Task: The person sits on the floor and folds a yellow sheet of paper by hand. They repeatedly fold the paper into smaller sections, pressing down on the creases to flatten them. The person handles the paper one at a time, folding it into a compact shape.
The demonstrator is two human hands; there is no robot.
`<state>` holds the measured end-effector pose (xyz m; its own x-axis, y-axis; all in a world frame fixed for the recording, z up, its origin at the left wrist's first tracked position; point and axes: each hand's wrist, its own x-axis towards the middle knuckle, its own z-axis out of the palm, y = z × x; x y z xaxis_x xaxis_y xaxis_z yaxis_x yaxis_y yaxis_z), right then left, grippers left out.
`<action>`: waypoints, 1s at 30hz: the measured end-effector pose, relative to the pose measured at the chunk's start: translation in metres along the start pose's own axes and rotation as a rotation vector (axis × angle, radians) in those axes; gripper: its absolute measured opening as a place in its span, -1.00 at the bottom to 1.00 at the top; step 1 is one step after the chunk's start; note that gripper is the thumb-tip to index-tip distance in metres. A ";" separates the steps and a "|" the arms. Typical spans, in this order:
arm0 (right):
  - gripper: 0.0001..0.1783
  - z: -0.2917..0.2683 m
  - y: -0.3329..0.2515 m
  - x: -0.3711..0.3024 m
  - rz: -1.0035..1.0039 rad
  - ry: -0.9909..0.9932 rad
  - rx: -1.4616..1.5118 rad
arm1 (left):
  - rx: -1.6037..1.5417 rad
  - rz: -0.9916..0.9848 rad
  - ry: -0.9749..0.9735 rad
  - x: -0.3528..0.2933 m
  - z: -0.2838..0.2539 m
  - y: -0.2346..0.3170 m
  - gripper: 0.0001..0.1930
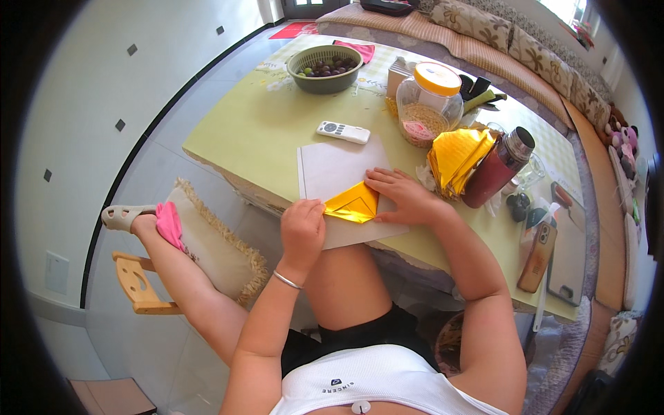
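A sheet of shiny gold foil paper (353, 204), folded into a pointed shape, lies on a white sheet (332, 166) near the table's front edge. My left hand (303, 225) pinches its left tip between thumb and fingers. At the right end, my right hand (401, 196) rests with its fingers stretched along the foil's edge and its thumb lower down. Beyond my right hand stands a stack of folded gold foil pieces (460, 159), beside a dark red thermos (494, 173).
Farther back on the table (235, 124) are a white remote control (344, 131), a basket (325, 81) of dark round fruit and a yellow-lidded jar (427, 104). A phone (537, 256) and a tablet-like grey slab (567, 266) lie at the right. A stool (142, 283) stands left.
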<state>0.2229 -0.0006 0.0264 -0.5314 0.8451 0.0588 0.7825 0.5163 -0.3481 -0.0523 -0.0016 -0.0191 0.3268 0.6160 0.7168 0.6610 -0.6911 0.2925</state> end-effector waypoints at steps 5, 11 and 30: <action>-0.44 0.006 0.013 0.002 -0.087 0.157 0.158 | -0.461 -0.434 0.048 -0.005 -0.001 -0.001 -0.91; -0.74 0.005 0.004 0.003 0.278 0.279 0.885 | -1.111 -0.940 0.106 -0.010 -0.004 0.004 -0.85; -0.90 0.012 -0.009 0.004 0.132 0.551 1.189 | -1.523 -1.099 0.337 -0.017 -0.010 0.013 -0.92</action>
<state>0.2100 -0.0038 0.0186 -0.0514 0.9710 0.2336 -0.0933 0.2283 -0.9691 -0.0556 -0.0247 -0.0209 -0.0138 0.9921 -0.1249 -0.6755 0.0828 0.7327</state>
